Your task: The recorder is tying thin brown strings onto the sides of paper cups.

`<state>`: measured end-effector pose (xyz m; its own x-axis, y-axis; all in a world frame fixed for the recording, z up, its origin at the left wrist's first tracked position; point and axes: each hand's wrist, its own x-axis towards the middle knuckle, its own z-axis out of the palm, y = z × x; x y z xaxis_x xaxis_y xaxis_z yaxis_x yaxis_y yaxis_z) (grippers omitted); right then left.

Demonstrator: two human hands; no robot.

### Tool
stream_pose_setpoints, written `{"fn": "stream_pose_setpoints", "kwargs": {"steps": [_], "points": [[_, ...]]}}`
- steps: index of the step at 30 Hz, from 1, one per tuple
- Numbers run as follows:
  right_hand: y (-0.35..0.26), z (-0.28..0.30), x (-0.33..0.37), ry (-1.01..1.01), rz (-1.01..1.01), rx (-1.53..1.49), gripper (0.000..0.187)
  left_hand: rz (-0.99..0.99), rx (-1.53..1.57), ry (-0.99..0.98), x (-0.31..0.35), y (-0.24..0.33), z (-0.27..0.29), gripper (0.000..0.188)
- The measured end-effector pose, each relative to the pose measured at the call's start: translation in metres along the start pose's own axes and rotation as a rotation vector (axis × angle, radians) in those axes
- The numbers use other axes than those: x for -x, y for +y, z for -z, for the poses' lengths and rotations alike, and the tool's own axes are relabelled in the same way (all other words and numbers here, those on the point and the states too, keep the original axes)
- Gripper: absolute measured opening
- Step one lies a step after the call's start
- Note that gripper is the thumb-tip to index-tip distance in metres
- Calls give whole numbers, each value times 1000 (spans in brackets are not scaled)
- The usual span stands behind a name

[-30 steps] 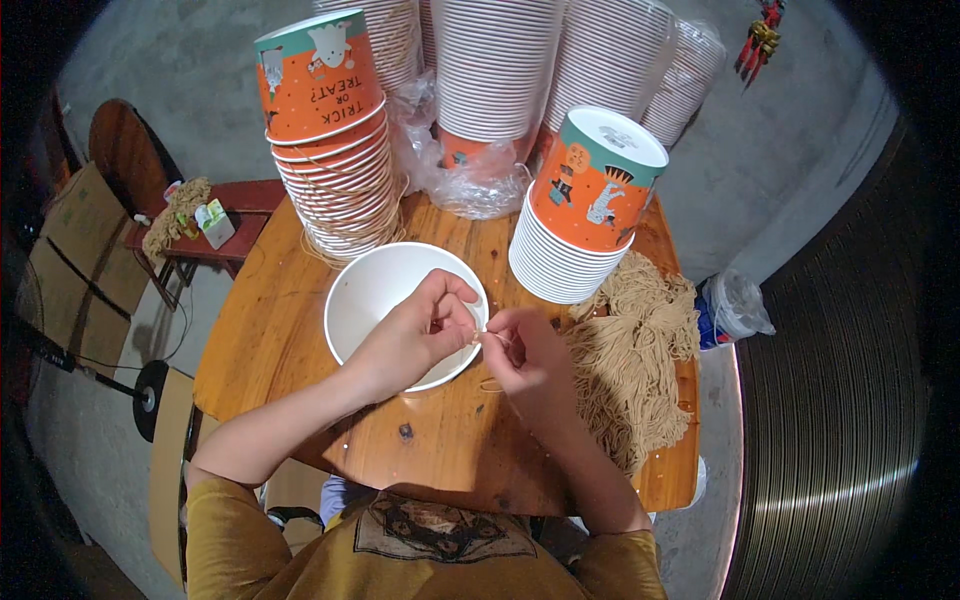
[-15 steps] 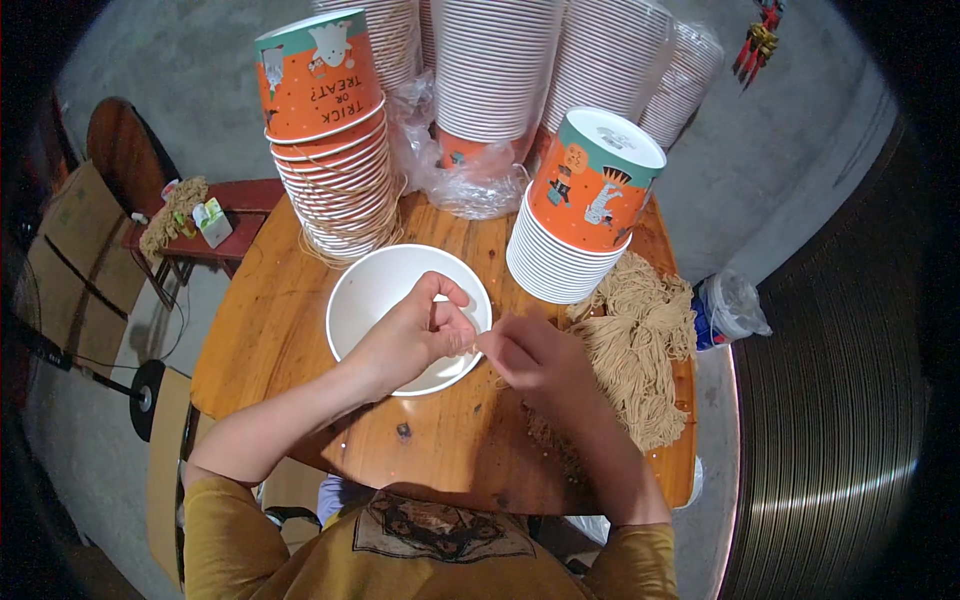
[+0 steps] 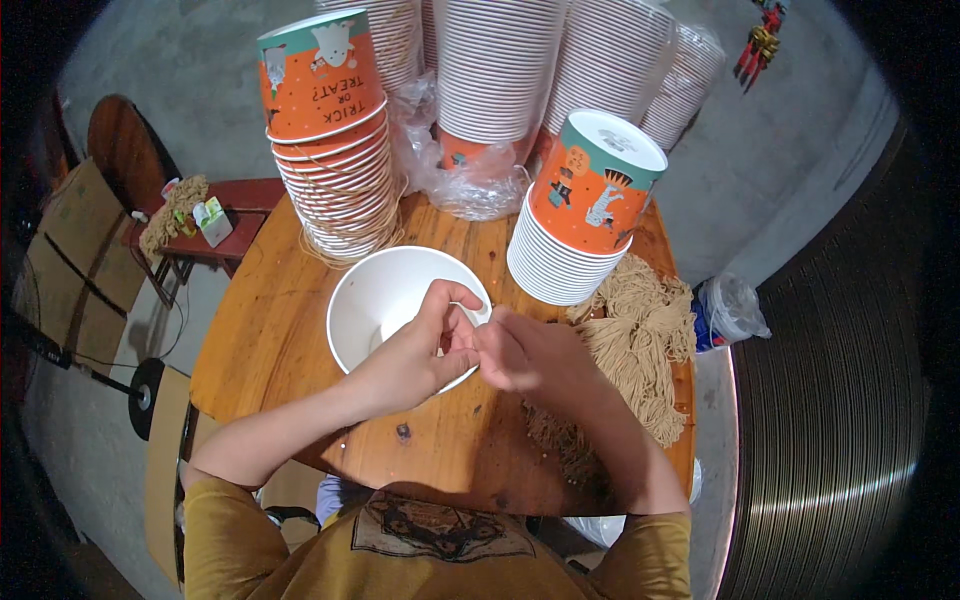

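My left hand [image 3: 415,350] and right hand [image 3: 540,365] meet fingertip to fingertip over the right rim of the white-lined tub [image 3: 360,300]; the left's thumb and forefinger curve into a loose ring, the right's fingers are folded in, and I can't tell whether either pinches anything. A second ago a bit of pale strand showed between my fingertips; now it is out of sight, my right hand has rolled over and its forearm has swung outward. I take that as a twist or pull in some fine strand work, not a finished step, since my hands are together. The tub has barely moved on the desk [image 3: 270,345], opening up. To my right lies the tan string pile [image 3: 640,365], partly behind my forearm. Beyond stand the upturned right tub stack [image 3: 580,205] and the left tub stack [image 3: 325,120], the latter draped with string loops [image 3: 350,232].
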<state>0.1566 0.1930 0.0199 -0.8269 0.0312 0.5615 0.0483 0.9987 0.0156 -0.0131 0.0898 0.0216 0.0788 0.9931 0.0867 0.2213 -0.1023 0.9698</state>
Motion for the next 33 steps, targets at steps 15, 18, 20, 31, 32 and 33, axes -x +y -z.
{"fn": "stream_pose_setpoints", "kwargs": {"steps": [15, 18, 20, 31, 32, 33], "points": [[2, 4, -4, -247, -933, -1048, 20, -5, 48, 45, -4, -3, 4, 39], [2, 4, -2, -253, -1068, -1218, 18, 6, 61, 50, -5, -2, 5, 38], [-2, -6, 7, -128, -908, -1214, 10, 14, 65, 45, -6, -1, 5, 37], [-11, -3, 2, -69, -918, -1142, 11, -15, 26, 17, -3, 3, 4, 34], [-8, -2, 1, -145, -1052, -1389, 13, -15, 26, 18, -3, 2, 5, 34], [-8, 0, 0, -145, -1051, -1389, 13, -24, 28, 17, -2, 2, 5, 34]]}}
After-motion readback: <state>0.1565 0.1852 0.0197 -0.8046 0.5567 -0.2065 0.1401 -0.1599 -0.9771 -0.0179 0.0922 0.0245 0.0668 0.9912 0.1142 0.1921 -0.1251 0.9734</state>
